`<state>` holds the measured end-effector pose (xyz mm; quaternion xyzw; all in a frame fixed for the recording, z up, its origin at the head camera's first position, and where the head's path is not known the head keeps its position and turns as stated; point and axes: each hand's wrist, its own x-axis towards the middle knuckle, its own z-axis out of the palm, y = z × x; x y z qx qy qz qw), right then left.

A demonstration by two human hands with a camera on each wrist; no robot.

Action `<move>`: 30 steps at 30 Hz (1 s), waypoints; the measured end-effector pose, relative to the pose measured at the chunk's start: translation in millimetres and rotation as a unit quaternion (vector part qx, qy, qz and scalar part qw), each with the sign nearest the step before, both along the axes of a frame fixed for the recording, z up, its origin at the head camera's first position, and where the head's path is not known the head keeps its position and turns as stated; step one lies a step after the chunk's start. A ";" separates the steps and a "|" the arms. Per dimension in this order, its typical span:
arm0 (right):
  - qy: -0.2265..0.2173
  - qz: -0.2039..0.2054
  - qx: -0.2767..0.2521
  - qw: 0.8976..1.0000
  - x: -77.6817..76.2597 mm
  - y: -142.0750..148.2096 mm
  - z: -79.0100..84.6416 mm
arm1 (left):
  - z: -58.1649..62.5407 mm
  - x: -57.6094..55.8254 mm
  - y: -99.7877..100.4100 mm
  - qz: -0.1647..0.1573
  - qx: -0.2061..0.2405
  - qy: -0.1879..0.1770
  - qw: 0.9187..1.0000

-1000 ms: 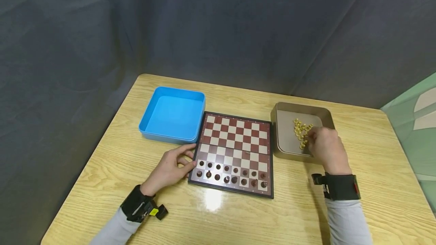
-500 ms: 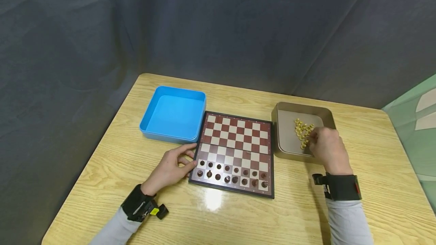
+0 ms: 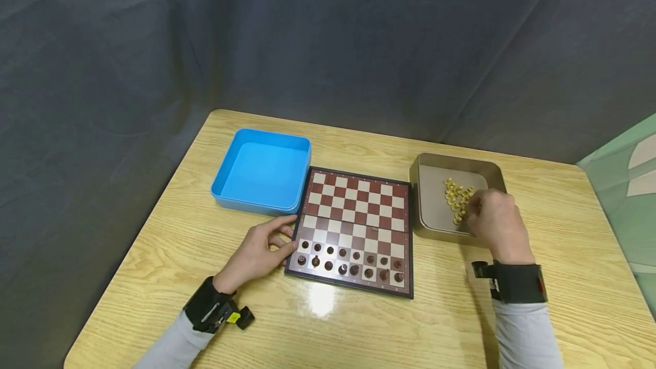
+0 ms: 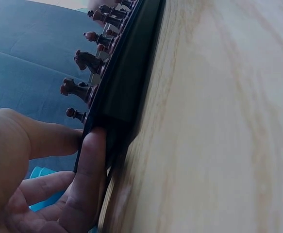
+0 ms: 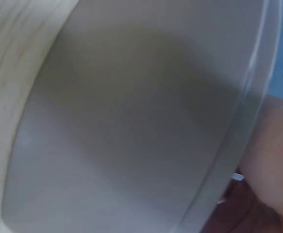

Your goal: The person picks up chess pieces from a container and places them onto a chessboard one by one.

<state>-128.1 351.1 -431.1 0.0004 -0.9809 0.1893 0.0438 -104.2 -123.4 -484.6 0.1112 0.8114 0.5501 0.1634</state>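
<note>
At the left edge of a chessboard [image 3: 353,226], my left hand [image 3: 258,252] grips the frame near its front corner. In the left wrist view, thumb and finger meet the black frame [image 4: 124,82] there. Dark chess pieces [image 3: 342,269] stand in two rows along the board's near side. My right hand [image 3: 496,224] reaches over the near right wall of a metal tin [image 3: 430,209], fingers bent down beside a loose heap of gold chess pieces [image 3: 453,193]. Its fingertips are hidden, and I cannot tell whether they pinch a piece. The tin's wall [image 5: 131,121] fills most of the right wrist view.
A blue square box [image 3: 263,175] with nothing in it sits behind and left of the board, close to its far left corner. All stand on a wooden table [image 3: 379,332]. A dark curtain [image 3: 328,56] hangs behind the table's far edge.
Both hands stay almost where they were, the left at the board's edge and the right at the gold pieces. The whole scene shifts very slightly to the right.
</note>
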 end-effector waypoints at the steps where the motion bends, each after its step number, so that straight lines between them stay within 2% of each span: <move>1: 0.003 0.000 0.001 1.000 0.4 0.1 0.6 | -0.4 -0.1 0.0 -0.001 0.000 0.001 1.000; 6: 0.026 0.006 0.010 1.000 1.7 -0.7 4.2 | -1.1 -0.3 0.4 -0.004 0.000 0.002 1.000; 19: 0.141 0.022 0.015 0.990 1.3 -21.9 19.5 | 1.3 -0.4 -0.6 0.002 -0.012 0.003 1.000; 30: 0.169 0.035 0.008 0.985 -8.2 -48.5 29.7 | 0.5 -0.4 -0.1 -0.001 -0.005 0.002 1.000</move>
